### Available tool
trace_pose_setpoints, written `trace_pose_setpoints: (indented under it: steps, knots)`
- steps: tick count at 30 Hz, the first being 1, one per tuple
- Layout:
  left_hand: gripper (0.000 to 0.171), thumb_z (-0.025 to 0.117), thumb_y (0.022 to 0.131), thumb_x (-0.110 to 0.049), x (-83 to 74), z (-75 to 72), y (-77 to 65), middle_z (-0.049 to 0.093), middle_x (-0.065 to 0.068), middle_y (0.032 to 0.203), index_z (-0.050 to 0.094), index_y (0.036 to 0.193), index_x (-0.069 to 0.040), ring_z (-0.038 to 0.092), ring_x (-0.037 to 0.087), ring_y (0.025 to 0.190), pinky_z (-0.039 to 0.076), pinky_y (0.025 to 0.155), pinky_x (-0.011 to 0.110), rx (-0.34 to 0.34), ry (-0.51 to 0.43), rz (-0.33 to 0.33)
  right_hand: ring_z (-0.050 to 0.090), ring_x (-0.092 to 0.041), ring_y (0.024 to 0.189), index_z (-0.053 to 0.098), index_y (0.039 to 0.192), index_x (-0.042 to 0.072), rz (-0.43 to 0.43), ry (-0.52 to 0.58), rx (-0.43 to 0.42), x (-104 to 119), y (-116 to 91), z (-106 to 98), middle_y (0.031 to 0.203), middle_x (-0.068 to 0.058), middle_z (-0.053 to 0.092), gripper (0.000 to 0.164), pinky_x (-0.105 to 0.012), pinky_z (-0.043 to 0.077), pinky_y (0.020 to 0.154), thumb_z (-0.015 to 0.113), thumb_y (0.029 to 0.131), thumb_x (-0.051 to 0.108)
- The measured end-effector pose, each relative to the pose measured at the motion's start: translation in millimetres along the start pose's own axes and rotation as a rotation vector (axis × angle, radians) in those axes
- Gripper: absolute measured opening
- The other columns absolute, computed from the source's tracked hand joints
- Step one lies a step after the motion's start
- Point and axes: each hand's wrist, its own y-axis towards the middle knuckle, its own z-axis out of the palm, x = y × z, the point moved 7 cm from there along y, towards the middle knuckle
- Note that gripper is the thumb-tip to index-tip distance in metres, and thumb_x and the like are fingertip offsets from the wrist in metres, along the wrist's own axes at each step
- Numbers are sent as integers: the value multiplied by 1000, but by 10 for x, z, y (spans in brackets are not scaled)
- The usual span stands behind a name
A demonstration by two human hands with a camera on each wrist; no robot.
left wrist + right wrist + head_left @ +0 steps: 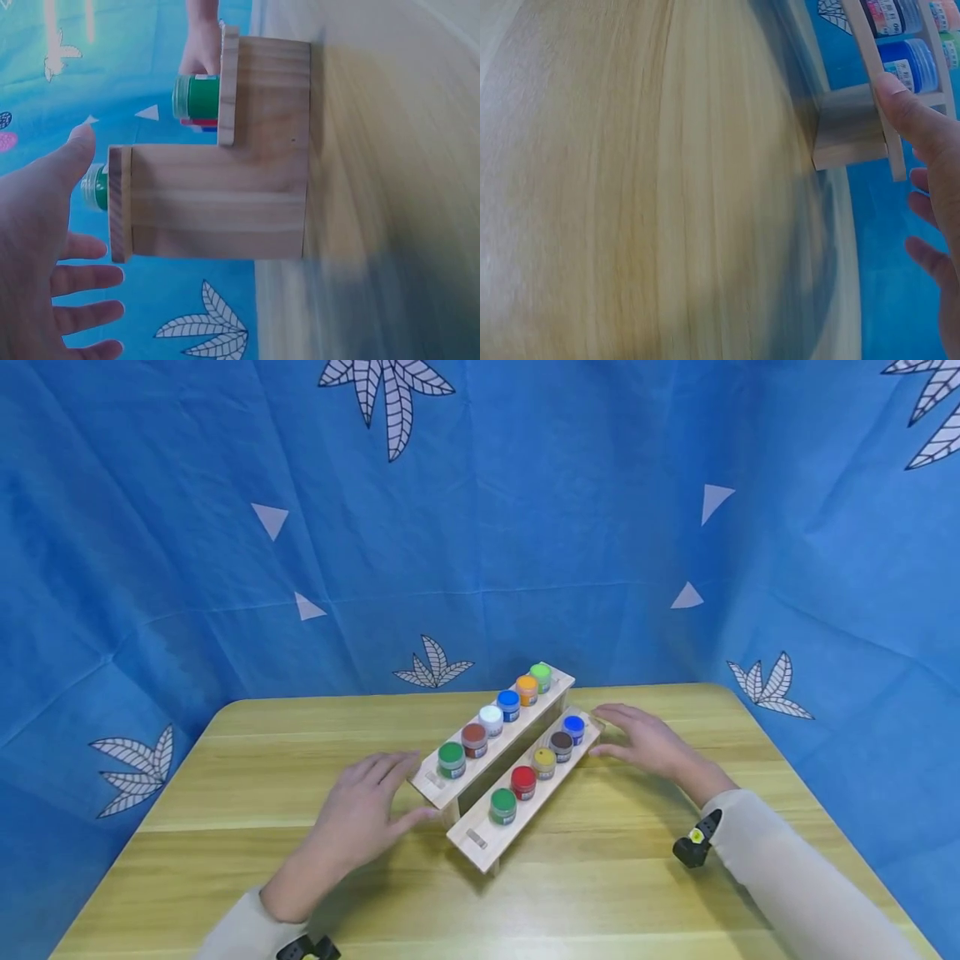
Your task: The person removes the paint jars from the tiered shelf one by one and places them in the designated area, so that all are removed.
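We hold our left hand (pixel 367 810) at the near end of the two-tier wooden rack (pixel 483 856), palm turned toward it, fingers spread and thumb wide apart; whether they touch it, we cannot tell. Our right hand (pixel 648 739) reaches the far end, thumb tip at its edge, fingers apart and loosely bent. The rack, bearing lidded jars (pixel 523 782), stands slantwise on the table (pixel 600 893) between our hands.

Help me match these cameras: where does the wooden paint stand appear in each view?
Head: wooden stand, just right of centre, between left hand and right hand.
Left wrist: upper middle, its L-shaped end facing the camera.
Right wrist: upper right, partly cut off, its leg showing.
Shared landmark: blue cloth behind.
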Motion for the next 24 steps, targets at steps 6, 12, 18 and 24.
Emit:
trace_pose_setpoints:
  steps: [6, 12, 18, 24]
  knots:
    - [83, 57, 81, -73, -65, 50, 26, 59, 8, 132, 58, 136, -10, 52, 33, 122, 40, 103, 54, 17, 0, -17, 41, -39, 133, 49, 142, 3, -17, 9, 24, 57, 31, 65, 144, -19, 47, 72, -57, 32, 109, 72, 87, 44]
    - [80, 61, 82, -69, -100, 84, 33, 61, 10, 129, 59, 133, -9, 54, 33, 120, 42, 101, 53, -2, -4, -14, 43, -38, 133, 51, 142, 7, -33, 5, 29, 55, 22, 114, 145, -17, 47, 70, -56, 34, 108, 70, 87, 48]
    - [76, 61, 84, -67, -100, 89, 39, 62, 10, 127, 60, 132, -8, 56, 33, 118, 44, 99, 52, -11, 1, -16, 43, -39, 132, 51, 143, 12, -22, 0, 9, 56, -13, 126, 147, -14, 46, 71, -56, 36, 106, 68, 87, 52]
    - [72, 62, 86, -63, -34, 66, 41, 62, 10, 127, 60, 132, -8, 57, 33, 116, 47, 96, 52, -26, 34, -8, 46, -40, 129, 52, 141, 10, -29, -16, -6, 110, -45, 118, 146, -15, 47, 74, -56, 38, 105, 66, 86, 57]
